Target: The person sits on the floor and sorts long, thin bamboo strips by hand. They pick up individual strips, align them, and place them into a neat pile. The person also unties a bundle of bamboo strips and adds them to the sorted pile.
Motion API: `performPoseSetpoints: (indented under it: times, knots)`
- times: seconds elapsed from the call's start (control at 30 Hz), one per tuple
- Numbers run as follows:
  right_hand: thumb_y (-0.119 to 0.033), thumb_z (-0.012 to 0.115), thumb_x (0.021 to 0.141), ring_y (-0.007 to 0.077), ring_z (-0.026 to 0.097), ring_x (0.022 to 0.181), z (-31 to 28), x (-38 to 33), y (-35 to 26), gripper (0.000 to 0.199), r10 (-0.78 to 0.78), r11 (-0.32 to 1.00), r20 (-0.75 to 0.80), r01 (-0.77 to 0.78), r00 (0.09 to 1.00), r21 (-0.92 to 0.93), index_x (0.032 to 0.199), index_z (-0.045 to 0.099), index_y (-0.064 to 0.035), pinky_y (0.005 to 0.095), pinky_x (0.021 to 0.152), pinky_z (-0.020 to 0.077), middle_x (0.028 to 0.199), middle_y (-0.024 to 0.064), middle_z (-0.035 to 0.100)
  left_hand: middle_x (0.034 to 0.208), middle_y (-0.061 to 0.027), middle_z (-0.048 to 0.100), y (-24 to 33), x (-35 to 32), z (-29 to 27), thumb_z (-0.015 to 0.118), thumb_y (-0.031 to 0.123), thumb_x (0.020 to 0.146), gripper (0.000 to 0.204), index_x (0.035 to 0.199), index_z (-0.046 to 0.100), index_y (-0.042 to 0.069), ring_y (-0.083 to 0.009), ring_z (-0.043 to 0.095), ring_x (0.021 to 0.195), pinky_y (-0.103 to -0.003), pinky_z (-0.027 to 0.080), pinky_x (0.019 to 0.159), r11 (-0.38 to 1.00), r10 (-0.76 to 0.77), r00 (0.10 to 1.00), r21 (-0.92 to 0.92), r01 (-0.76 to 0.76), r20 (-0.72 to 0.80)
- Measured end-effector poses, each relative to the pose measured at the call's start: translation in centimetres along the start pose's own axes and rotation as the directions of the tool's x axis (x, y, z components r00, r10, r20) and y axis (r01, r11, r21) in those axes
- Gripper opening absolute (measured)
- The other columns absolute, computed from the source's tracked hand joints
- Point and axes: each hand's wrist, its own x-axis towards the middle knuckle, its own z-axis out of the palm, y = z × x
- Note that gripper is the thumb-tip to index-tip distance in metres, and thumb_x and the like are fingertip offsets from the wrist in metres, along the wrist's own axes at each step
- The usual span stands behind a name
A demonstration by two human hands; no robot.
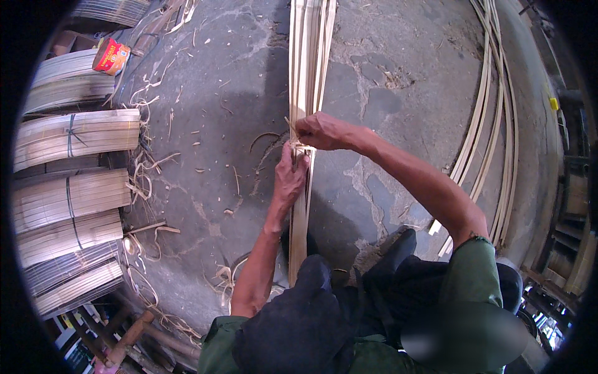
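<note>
A long bundle of pale, flat bamboo-like strips (305, 62) runs up the middle of the view, from between my knees to the far edge. My left hand (290, 177) is closed around the bundle, thumb and fingers on its two sides. Just beyond it, a thin pale tie strip (303, 146) crosses the bundle. My right hand (319, 131) reaches in from the right with its fingers pinched at this tie. A short end of the tie sticks up left of the right fingers. The fingertips partly hide the crossing.
Rolled slatted mats (75, 140) tied with dark cord are stacked along the left. A red and yellow tub (112, 57) sits at the upper left. Loose long strips (479, 124) lie on the floor at right. Shavings (146, 165) litter the cracked concrete floor (212, 81).
</note>
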Motion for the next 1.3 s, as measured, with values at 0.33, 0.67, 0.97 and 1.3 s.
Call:
performPoseSetpoints:
  times: [0.33,0.67,0.97,1.3]
  knots:
    - [-0.016,0.061,0.085,0.0364,0.064,0.07,-0.8,0.4,0.0,0.018,0.006,1.0,0.064,-0.005,0.998,-0.021,0.088,0.06,0.0011,0.0444,0.064,0.048,0.076,0.0206,0.063,0.085,-0.0216,0.065,0.0,0.7,0.8,0.059,0.027,0.093,0.031,0.105,0.044,0.003,-0.0353,0.067,0.078,-0.043,0.05,0.069,0.985,-0.109,0.988,0.122,0.122,-0.106]
    - [-0.026,0.063,0.082,0.0371,0.066,0.082,0.5,0.1,0.7,0.024,0.054,0.996,-0.034,-0.056,0.998,-0.071,0.089,0.067,-0.0029,0.046,0.07,0.0528,0.084,0.0198,0.067,0.081,-0.0215,0.065,-0.5,1.4,1.0,0.06,0.027,0.093,0.03,0.099,0.046,0.001,-0.0321,0.067,0.075,-0.043,0.049,0.067,0.98,-0.126,0.977,0.129,0.149,-0.171]
    - [-0.023,0.062,0.083,0.0359,0.065,0.078,1.4,1.1,1.0,0.02,0.118,0.978,0.008,-0.115,0.993,-0.175,0.087,0.062,-0.004,0.0465,0.067,0.0495,0.078,0.0161,0.065,0.091,-0.0186,0.066,-0.8,0.7,0.6,0.059,0.027,0.092,0.031,0.111,0.05,0.004,-0.0305,0.066,0.082,-0.04,0.05,0.073,0.991,-0.032,0.992,0.124,0.047,-0.124]
    - [-0.011,0.058,0.087,0.0261,0.062,0.097,0.9,1.2,-0.7,0.017,-0.22,0.766,0.093,0.231,0.971,-0.599,0.102,0.055,-0.0053,0.0371,0.088,0.0482,0.096,0.0095,0.062,0.093,-0.0155,0.066,-1.8,0.1,0.6,0.057,0.028,0.095,0.034,0.118,0.051,0.004,-0.0246,0.065,0.084,-0.038,0.051,0.076,0.996,-0.054,0.991,0.064,0.062,-0.123]
